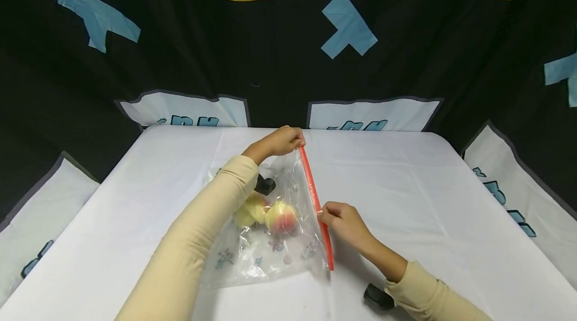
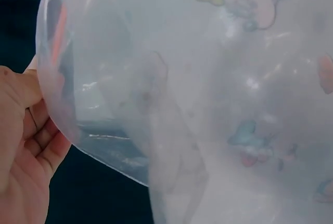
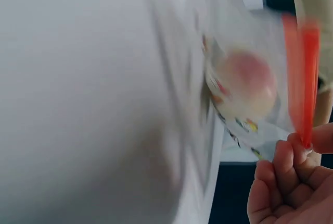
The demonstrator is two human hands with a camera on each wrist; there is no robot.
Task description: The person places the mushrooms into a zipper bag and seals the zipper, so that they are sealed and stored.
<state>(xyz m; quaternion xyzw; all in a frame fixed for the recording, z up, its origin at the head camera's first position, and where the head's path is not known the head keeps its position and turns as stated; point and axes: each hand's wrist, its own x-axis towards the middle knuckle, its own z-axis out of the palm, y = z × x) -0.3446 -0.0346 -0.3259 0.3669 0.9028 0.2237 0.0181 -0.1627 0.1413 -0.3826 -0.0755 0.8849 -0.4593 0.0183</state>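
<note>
A clear zip bag (image 1: 266,266) printed with small cartoon figures lies on the table, its red zip edge (image 1: 311,186) lifted and facing right. Inside are peach-like fruits, one yellow and red (image 1: 281,217) and paler yellow ones (image 1: 250,209) beside it. My left hand (image 1: 285,139) pinches the far end of the zip edge. Lower along the same edge, my right hand (image 1: 340,222) pinches the red strip between thumb and fingers. In the right wrist view, a blurred pink-and-cream fruit (image 3: 247,83) shows through the plastic near the right hand (image 3: 291,182).
A white cloth covers the table (image 1: 383,186). Black wrist devices sit at the left wrist (image 1: 265,185) and by the right sleeve (image 1: 378,297). Behind the table hangs a black curtain (image 1: 252,50) with blue tape pieces (image 1: 349,25).
</note>
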